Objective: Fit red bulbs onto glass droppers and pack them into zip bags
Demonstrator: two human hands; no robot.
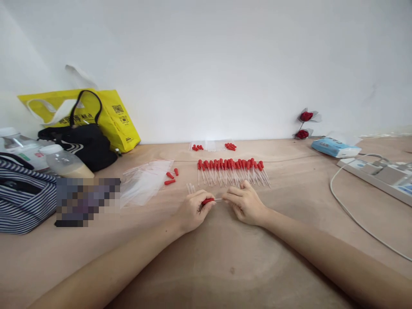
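My left hand (194,211) is closed round a red rubber dropper bulb (207,201). From the bulb a thin clear glass tube (219,199) runs across to my right hand (245,203), whose fingers pinch its other end. Bulb and tube lie in one line, just above the table. Behind my hands stretches a row of droppers (230,165), red bulbs away from me and clear tips toward me. A few bare glass tubes (190,188) show just beyond my left hand. Several loose red bulbs (170,175) lie to the left of them.
Clear plastic bags (144,182) lie left. More bulbs and tubes rest on a bag (214,146) by the wall. Bottles (64,159), a black bag (86,146), a yellow bag (124,120) and a striped bag (27,197) crowd the left; tissues (336,147), a power strip (383,178) and cable the right.
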